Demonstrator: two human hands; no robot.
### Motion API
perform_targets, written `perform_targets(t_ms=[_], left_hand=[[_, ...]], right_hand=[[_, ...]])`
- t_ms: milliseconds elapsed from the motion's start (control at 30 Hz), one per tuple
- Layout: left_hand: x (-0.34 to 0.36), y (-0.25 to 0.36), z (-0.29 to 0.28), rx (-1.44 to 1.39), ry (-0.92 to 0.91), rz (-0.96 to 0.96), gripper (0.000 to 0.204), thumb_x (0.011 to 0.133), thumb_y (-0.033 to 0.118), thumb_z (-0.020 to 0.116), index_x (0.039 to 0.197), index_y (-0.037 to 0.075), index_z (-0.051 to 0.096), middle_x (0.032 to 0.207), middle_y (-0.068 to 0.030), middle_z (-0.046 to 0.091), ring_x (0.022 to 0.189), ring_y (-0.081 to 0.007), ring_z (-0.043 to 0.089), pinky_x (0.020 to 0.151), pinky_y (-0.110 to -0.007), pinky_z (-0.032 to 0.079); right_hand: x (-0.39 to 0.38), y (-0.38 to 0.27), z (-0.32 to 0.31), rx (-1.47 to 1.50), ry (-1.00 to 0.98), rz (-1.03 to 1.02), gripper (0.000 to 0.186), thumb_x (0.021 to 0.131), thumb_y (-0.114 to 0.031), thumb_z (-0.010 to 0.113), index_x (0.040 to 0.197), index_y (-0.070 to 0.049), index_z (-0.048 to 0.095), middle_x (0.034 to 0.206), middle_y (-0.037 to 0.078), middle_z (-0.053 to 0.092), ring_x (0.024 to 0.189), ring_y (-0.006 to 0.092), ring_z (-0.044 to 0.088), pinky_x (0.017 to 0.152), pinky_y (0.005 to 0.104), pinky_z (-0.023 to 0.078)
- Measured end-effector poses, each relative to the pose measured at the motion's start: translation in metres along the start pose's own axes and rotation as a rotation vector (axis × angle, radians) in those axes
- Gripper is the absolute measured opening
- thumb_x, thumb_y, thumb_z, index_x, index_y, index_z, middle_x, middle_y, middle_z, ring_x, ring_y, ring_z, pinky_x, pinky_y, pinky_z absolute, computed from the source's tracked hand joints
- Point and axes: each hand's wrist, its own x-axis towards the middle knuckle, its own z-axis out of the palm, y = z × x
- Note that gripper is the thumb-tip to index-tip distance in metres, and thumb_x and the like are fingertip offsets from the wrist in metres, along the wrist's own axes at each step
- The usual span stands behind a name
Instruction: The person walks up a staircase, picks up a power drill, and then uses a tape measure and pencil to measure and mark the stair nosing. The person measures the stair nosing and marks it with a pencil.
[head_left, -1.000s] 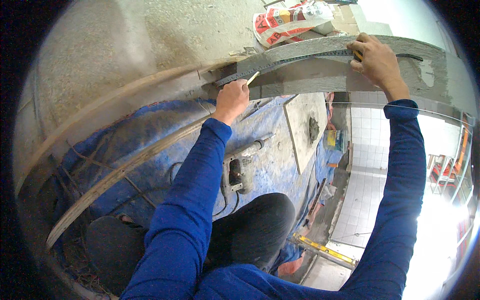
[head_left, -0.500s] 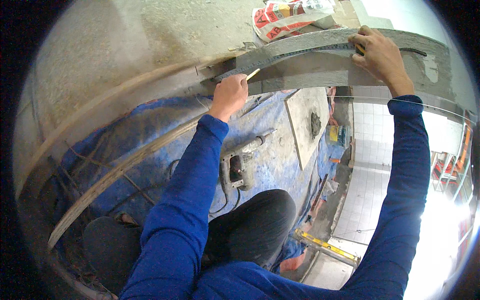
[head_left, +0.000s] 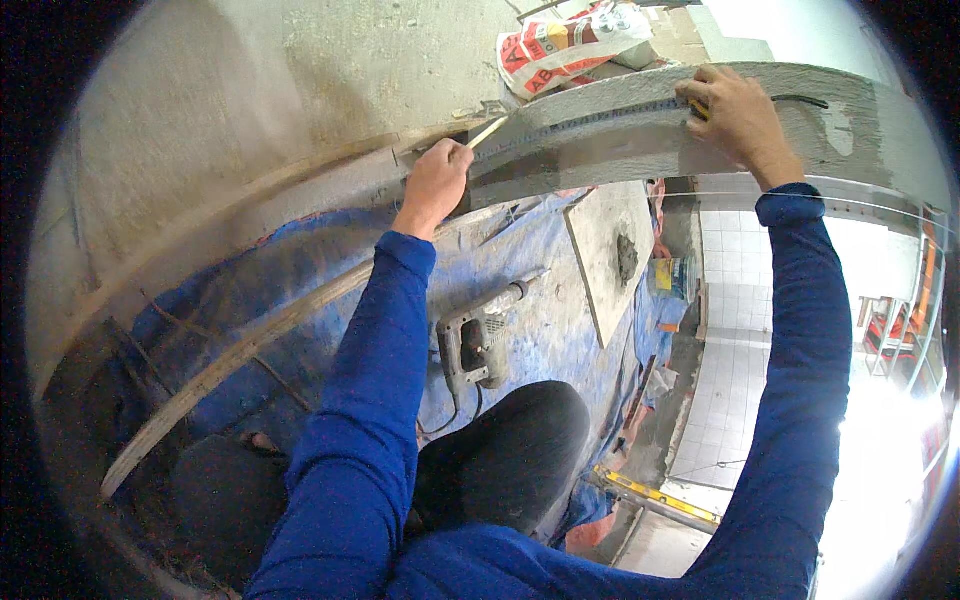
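My left hand (head_left: 435,185) is closed around a pale, slim pencil (head_left: 488,132) that sticks out past the thumb, at the left end of a rough grey cement ledge (head_left: 600,147). Stretched along the ledge's face is a dark tape measure blade (head_left: 585,123) with small markings. My right hand (head_left: 738,120) grips the tape measure farther right, near the ledge's upper edge; a bit of yellow shows under the fingers. Beyond that hand lies a short black strip (head_left: 803,100). Whether my left fingers also touch the blade's end cannot be made out.
A red and white bag (head_left: 570,48) lies behind the ledge. Below, a blue tarp (head_left: 545,330) carries a power drill (head_left: 472,340) and a board with mortar (head_left: 605,250). A long wooden strip (head_left: 240,350) curves at left. A yellow spirit level (head_left: 655,495) lies lower right. A thin string (head_left: 850,200) runs below the ledge.
My left hand has shifted left along the ledge, and the pencil now points more steeply upward. My right hand keeps its grip on the tape measure, slightly farther left in view.
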Motion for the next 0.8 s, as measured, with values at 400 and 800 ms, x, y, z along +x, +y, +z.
perform_targets(t_ms=[400, 800], left_hand=[[0.016, -0.012, 0.019, 0.178, 0.061, 0.130, 0.031, 0.086, 0.031, 0.076, 0.104, 0.006, 0.073, 0.092, -0.0190, 0.073, 0.091, -0.0380, 0.069, 0.079, -0.047, 0.052], [0.021, 0.096, 0.037, -0.024, 0.024, 0.395, 0.033, 0.092, 0.032, 0.073, 0.101, 0.000, 0.074, 0.067, -0.0130, 0.063, 0.063, -0.0218, 0.057, 0.065, -0.037, 0.047]], right_hand=[[-0.064, 0.034, -0.043, 0.084, 0.055, 0.014, 0.043, 0.079, -0.018, 0.074, 0.121, -0.020, 0.069, 0.111, 0.002, 0.064, 0.108, 0.0260, 0.063, 0.091, 0.0424, 0.053], [-0.043, 0.020, -0.039, 0.063, 0.142, -0.104, 0.043, 0.078, -0.018, 0.074, 0.120, -0.021, 0.069, 0.111, 0.004, 0.064, 0.107, 0.0267, 0.064, 0.089, 0.0436, 0.053]])
